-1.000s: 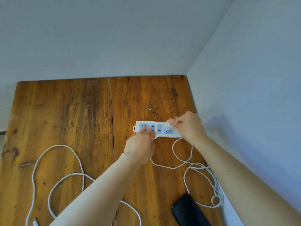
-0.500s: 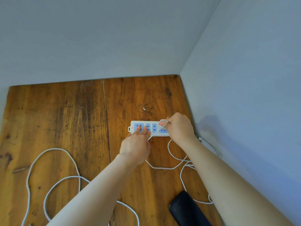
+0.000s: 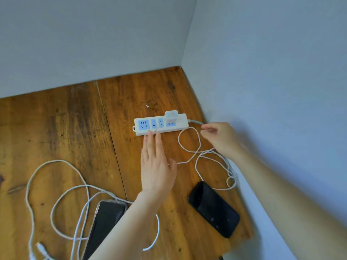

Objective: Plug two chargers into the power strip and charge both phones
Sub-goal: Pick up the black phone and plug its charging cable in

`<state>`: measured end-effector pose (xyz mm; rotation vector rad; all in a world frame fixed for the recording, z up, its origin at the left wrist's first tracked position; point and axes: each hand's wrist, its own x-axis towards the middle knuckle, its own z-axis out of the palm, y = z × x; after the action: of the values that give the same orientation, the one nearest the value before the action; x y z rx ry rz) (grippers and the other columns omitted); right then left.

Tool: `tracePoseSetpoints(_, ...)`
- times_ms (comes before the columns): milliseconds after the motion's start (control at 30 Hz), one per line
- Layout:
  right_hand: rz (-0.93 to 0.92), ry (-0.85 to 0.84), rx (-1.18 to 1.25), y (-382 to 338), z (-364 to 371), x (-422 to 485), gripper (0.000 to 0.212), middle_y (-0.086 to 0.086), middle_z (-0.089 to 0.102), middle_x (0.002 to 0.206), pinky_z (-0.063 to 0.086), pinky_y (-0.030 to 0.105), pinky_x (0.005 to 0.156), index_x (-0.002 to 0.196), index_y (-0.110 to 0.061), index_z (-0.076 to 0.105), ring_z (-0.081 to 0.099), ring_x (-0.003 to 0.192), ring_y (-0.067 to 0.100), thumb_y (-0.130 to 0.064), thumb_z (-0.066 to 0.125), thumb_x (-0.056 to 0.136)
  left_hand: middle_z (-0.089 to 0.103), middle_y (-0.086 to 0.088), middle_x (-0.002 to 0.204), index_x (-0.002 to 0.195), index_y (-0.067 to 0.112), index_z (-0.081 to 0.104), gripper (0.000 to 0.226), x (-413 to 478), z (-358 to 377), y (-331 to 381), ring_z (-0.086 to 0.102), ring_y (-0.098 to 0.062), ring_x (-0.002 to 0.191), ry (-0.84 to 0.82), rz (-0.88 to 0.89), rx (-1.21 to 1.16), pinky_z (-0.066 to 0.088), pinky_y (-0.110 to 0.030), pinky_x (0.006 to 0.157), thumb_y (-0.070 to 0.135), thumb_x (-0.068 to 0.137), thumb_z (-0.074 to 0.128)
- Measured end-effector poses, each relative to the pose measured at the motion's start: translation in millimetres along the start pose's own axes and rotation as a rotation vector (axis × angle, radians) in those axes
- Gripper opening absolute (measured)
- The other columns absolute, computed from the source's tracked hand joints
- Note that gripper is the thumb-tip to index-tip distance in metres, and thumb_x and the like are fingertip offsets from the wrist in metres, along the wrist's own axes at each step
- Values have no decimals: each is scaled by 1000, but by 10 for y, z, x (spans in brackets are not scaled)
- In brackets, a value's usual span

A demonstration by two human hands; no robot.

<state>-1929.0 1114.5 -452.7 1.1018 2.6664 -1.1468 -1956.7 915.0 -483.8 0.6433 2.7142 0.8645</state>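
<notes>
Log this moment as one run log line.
charger: plugged into power strip | left hand: open, fingertips at strip | right hand: near strip's cord end | phones: both unconnected

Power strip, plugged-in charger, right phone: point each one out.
Power strip (image 3: 180, 122), head view, bare white top near its right end.
Charger (image 3: 171, 116), head view, middle of the white block.
Right phone (image 3: 214, 208), head view, centre of the dark screen.

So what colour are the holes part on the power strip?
Light blue socket panels on a white power strip, with a small red light at its left end. Clearest in the head view.
</notes>
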Motion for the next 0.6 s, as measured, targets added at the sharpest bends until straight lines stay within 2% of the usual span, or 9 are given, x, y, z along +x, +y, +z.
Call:
tracePoseSetpoints(67,59,21,64,248,-94,-251,16,-5,68,81,47,26,72,98,-16,73,62,73,10,-18,63,85,-5,-7,160,151,15,1,76,-287,151,5,-9,-21,146,-131,50,37,4,-37,119,22,90,45)
tracePoseSetpoints(167,159,60,101,619,-120,-617,16,6,71,80,51,29,70,95,-11,73,65,73,19,-11,60,86,-11,-4,160,151,19,-5,73,-650,373,-19,-14,-20,145,-328,17,98,0,-37,119,26,93,38)
tracePoseSetpoints(233,218,55,101,840,-88,-839,17,7,71,78,51,30,68,93,-12,73,67,71,21,-8,58,86,-10,-3,160,151,20,-8,69,-843,485,-34,-14,-19,145,-426,-2,121,-1,-37,118,30,96,33)
tracePoseSetpoints(367,254,4,29,1108,-20,-1067,22,9,71,101,44,24,78,105,-9,70,64,90,19,-10,57,87,-9,-1,160,150,19,-11,66,-1097,601,-34,-13,-17,145,-563,-19,199,-1,-38,118,30,97,26)
tracePoseSetpoints(433,267,10,47,1079,-11,-999,30,10,69,112,46,28,85,115,-8,65,63,101,23,-15,56,88,-9,0,160,150,18,-11,65,-1127,615,-22,-13,-17,145,-582,-13,248,-1,-38,118,31,97,24)
tracePoseSetpoints(533,364,10,331,865,13,-719,46,13,63,121,48,43,97,130,-9,52,60,108,27,-25,59,88,-6,2,160,151,20,-9,65,-1080,600,-23,-10,-16,145,-593,-8,300,0,-36,116,33,97,25)
tracePoseSetpoints(600,425,-27,600,690,46,-511,60,12,58,127,46,45,101,138,-8,41,57,113,27,-30,63,87,-2,2,160,151,20,-6,65,-1028,584,-20,-6,-14,146,-612,-18,313,1,-35,116,32,96,25)
